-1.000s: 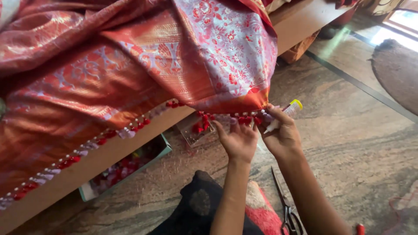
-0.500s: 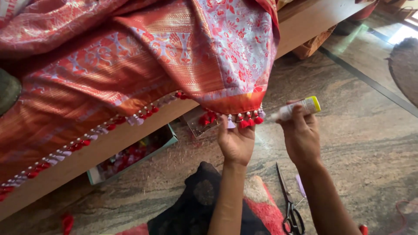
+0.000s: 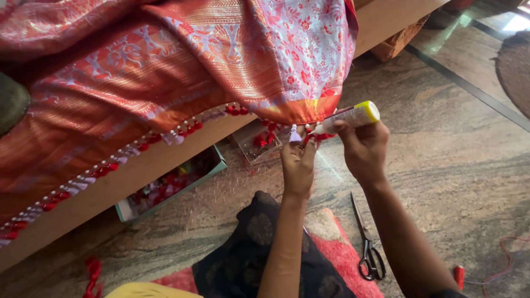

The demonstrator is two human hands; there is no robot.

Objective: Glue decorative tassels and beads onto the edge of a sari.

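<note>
The right hand (image 3: 364, 152) clasps a white glue tube (image 3: 349, 117), nozzle aimed toward nine o'clock at the red tassel (image 3: 310, 138) pinched by the left hand (image 3: 298, 165).

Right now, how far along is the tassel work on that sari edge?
Done: red and white tassels already hang along the sari border from the far left up to the hands. In hand: the left hand pinches a tassel at the fabric corner while the right hand points a yellow-capped glue tube at it. Left: cannot tell beyond that corner; the scissors lie unused on the floor.
</note>
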